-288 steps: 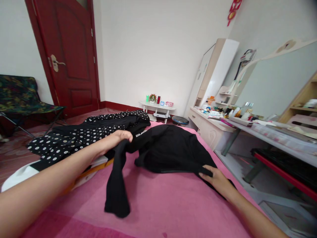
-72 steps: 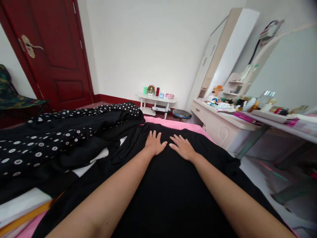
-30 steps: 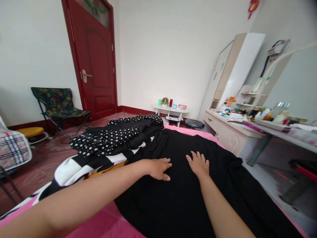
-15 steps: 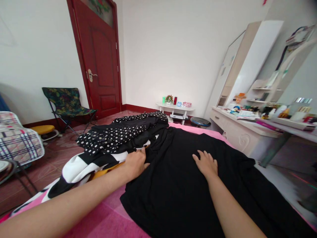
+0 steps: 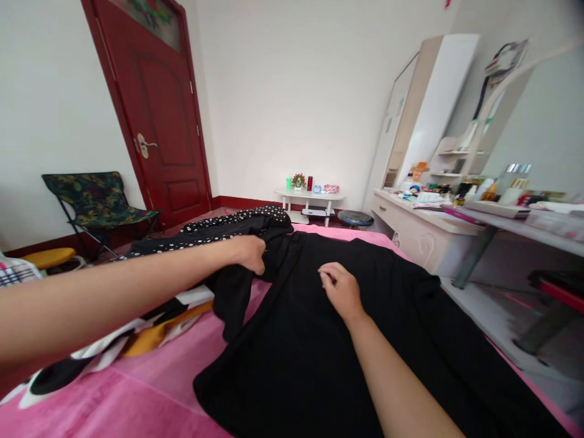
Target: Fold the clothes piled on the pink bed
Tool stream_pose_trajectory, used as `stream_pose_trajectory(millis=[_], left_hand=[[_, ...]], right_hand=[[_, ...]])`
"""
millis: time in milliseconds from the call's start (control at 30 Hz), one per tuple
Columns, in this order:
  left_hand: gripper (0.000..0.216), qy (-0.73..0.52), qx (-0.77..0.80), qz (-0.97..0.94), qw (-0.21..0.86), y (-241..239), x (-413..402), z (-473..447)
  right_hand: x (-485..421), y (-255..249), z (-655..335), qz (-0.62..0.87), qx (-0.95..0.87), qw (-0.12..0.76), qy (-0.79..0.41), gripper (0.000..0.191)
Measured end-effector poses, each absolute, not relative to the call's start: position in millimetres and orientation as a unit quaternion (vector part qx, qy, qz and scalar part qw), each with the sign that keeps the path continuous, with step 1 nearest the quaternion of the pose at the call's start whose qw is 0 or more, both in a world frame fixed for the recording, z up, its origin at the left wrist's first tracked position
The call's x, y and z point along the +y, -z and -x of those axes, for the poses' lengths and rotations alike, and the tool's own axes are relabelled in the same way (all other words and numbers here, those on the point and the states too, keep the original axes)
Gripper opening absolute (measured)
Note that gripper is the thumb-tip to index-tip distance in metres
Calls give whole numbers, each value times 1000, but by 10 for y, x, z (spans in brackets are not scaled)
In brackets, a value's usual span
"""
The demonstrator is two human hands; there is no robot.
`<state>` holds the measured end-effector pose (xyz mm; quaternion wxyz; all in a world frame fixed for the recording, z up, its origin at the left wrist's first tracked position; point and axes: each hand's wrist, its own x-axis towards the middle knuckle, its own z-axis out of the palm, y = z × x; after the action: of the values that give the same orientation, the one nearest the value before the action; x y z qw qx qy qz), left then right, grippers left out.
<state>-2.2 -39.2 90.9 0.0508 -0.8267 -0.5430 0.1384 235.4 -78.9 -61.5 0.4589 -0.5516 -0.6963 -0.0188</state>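
Observation:
A large black garment (image 5: 292, 365) lies spread over the pink bedding, with a long part trailing to the lower right. My left hand (image 5: 250, 252) is closed on black cloth at the garment's far left side; a dark length that looks like a sleeve (image 5: 233, 304) hangs below it. Over the middle of the garment is my right hand (image 5: 342, 291), its fingers curled in toward the thumb and no cloth visibly raised between them. Black polka-dot clothing (image 5: 237, 218) is heaped behind my left hand. My left forearm partly covers that heap.
Pink bedding (image 5: 159, 383) shows at the lower left, beside white, black and mustard cloth (image 5: 146, 340). A folding chair (image 5: 98, 201) stands near the red door (image 5: 157, 115). Right of the bed is a dresser (image 5: 410, 225) crowded with small items. A low white table (image 5: 305, 194) stands by the wall.
My left hand has lifted away from me, drawing black cloth off the heap and baring pink bedding. My right hand has shifted left and its spread fingers have curled. The view has turned right.

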Motion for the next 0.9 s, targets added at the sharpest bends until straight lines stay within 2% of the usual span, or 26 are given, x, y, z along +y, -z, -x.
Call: stream_pose_trajectory(millis=[133,233,333,400,433,500,567,633,700,733,800,900], left_hand=[[47,-13,-598,795,97,-1608,73,-269],[52,184,-609,770,47,-1936,321,-617],[53,329,-522,786,-44,-1951,267,-1114],[66,435,-326,817,-194,-1776,101,-1415],[75,444,-230,826,-260,-1644,5,-1517],[82,405,-110,843,-336,-1319,-173,-1568],[77,334,-114,874,-335,-966,-305,-1396],[73,261,-215,899,-277,-651,-393,-1046],[64,238,-295,896,-234,-418,-473,-612],[63,194,-344,903,-172,-335,-524,-395],[66,98,-429,893,-93,-225,-663,-2],[66,-20,-490,869,-67,-145,-944,423]], right_hand=[[-967,501,-1943,459,-823,336,-17,18],[-1049,460,-1713,417,-868,267,-26,13],[-1076,460,-1643,420,-870,258,-33,19],[-1066,484,-1672,433,-860,265,-49,25],[-1053,503,-1699,444,-852,272,-59,26],[-1011,555,-1752,462,-833,293,-84,26],[-955,621,-1783,470,-816,320,-108,22],[-893,686,-1786,478,-792,358,-132,19],[-837,733,-1770,503,-742,404,-182,20],[-814,746,-1762,525,-698,433,-223,23],[-777,746,-1758,564,-570,502,-323,32],[-700,687,-1814,558,-365,599,-444,49]])
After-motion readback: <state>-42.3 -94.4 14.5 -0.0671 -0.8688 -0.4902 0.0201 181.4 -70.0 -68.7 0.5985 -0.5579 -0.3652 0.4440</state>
